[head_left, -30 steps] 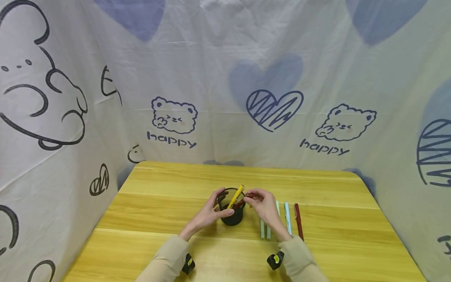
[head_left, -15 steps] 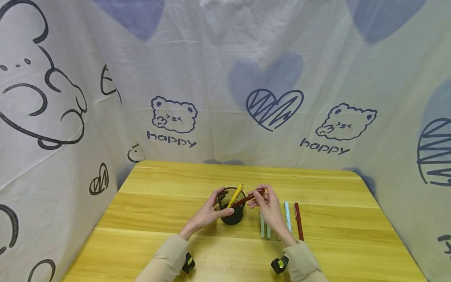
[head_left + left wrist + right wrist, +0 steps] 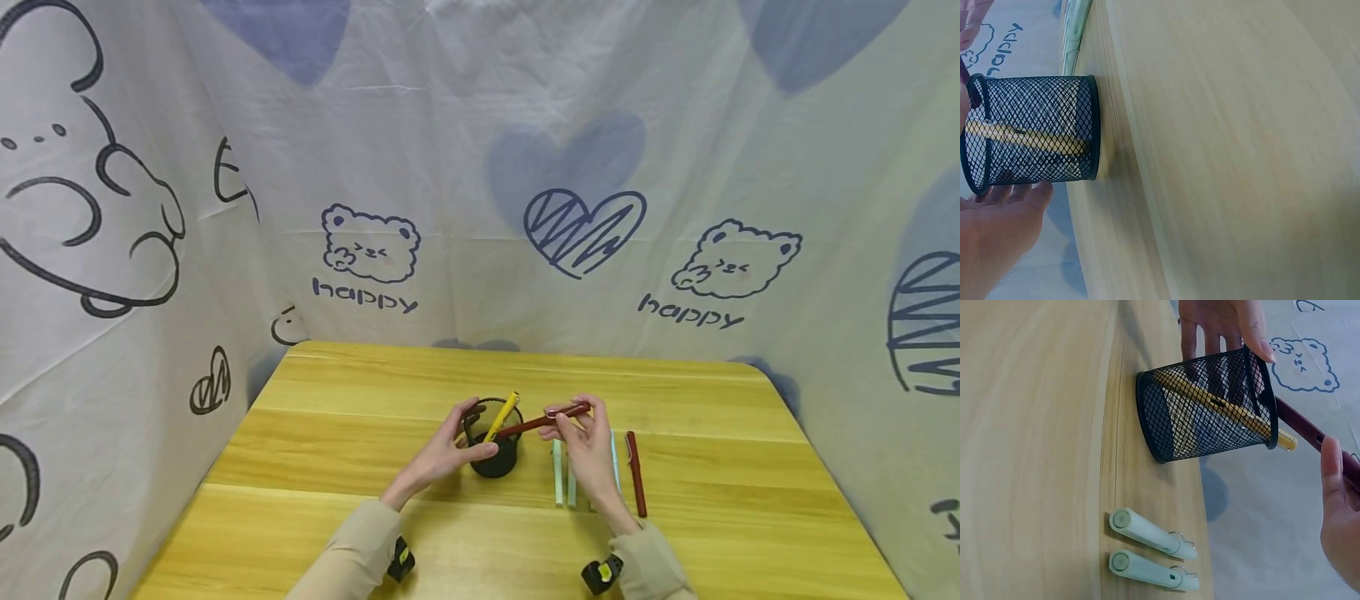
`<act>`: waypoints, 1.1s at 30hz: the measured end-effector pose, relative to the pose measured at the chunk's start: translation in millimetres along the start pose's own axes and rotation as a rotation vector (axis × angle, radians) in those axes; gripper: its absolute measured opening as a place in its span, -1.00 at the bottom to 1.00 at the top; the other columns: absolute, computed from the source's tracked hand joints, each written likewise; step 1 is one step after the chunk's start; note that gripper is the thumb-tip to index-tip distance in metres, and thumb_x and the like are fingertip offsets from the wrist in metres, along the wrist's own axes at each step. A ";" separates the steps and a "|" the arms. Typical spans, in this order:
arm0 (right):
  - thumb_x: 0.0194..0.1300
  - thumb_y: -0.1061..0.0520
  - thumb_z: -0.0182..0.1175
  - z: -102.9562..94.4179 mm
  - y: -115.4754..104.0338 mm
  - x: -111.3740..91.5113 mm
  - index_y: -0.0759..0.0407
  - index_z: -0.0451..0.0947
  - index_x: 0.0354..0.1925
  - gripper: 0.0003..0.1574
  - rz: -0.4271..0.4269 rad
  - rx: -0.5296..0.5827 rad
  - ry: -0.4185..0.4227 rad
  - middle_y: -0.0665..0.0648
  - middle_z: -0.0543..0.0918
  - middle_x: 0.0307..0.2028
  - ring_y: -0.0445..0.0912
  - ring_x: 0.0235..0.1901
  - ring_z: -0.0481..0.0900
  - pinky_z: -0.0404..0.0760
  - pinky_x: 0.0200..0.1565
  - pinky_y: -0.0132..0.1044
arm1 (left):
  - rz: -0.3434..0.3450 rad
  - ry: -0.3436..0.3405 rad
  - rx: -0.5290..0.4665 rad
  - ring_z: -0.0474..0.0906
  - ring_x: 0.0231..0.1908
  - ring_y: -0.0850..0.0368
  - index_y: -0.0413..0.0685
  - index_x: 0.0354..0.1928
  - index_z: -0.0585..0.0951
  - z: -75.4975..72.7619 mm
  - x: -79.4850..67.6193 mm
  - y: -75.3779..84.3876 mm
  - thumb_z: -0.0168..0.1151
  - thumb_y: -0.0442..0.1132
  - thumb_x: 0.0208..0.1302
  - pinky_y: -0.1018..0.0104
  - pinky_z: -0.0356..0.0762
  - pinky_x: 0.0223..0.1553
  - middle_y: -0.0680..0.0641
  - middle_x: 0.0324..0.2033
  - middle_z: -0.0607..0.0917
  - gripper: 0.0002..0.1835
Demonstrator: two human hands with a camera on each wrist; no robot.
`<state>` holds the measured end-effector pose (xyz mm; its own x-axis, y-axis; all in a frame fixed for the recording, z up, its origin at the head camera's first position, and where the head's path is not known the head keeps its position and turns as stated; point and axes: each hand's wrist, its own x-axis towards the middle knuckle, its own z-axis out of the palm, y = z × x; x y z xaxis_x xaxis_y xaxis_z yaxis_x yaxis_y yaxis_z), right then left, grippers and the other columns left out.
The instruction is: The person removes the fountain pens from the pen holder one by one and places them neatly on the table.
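My left hand point(image 3: 442, 452) grips a black mesh pen holder point(image 3: 494, 465) by its side, fingers behind and thumb in front. Inside it leans a yellow pen point(image 3: 503, 417), whose lower end shows through the mesh point(image 3: 1210, 403). My right hand point(image 3: 589, 454) pinches a dark red pen point(image 3: 534, 423) between thumb and fingers, slanting over the holder's right rim. The pen's lower end is just within the holder's mouth, as the right wrist view point(image 3: 1300, 425) shows. The holder stands on the table.
Right of the holder lie two pale green pens point(image 3: 558, 477), a light blue pen point(image 3: 616, 460) partly hidden by my right hand, and another dark red pen point(image 3: 636, 475). The wooden table point(image 3: 360, 375) ends at a printed white curtain point(image 3: 465, 250).
My right hand has moved right, drawing the dark red pen further out of the holder; more of its length now shows. The left hand and yellow pen stay in place.
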<state>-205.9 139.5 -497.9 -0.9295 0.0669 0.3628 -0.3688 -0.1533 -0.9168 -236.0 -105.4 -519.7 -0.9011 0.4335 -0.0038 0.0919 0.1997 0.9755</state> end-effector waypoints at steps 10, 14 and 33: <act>0.40 0.45 0.11 -10.3 -1.3 -4.3 0.19 0.27 0.13 -0.57 0.037 0.113 0.090 -0.01 0.71 -0.14 -0.21 -0.38 0.73 0.76 -0.27 -0.38 | -0.004 -0.009 0.008 -0.03 0.58 -0.27 -0.09 0.60 -0.04 -0.7 0.3 -0.6 0.37 -0.09 0.32 -0.26 0.04 0.54 -0.20 0.56 0.13 0.00; 0.40 0.47 0.10 -16.0 -4.4 -6.2 0.48 0.32 0.08 -0.68 0.027 0.146 0.099 0.03 0.72 -0.18 -0.20 -0.38 0.72 0.74 -0.28 -0.38 | 0.000 -0.004 0.006 -0.03 0.57 -0.27 -0.12 0.60 -0.04 -0.4 0.3 -0.6 0.38 -0.10 0.32 -0.26 0.04 0.54 -0.21 0.55 0.14 0.00; 0.40 0.47 0.09 -52.0 -7.0 -14.0 0.31 0.60 -0.04 -0.75 0.112 0.368 0.236 0.12 0.80 -0.25 -0.18 -0.34 0.74 0.74 -0.23 -0.44 | -0.003 0.000 0.000 -0.02 0.57 -0.29 -0.11 0.59 -0.02 0.3 -0.8 0.2 0.38 -0.13 0.32 -0.25 0.04 0.54 -0.22 0.55 0.15 -0.01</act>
<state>-189.9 190.9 -505.3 -0.9528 0.2463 0.1774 -0.2830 -0.5097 -0.8125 -235.1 -105.4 -519.5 -0.9016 0.4326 -0.0062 0.0895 0.2006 0.9756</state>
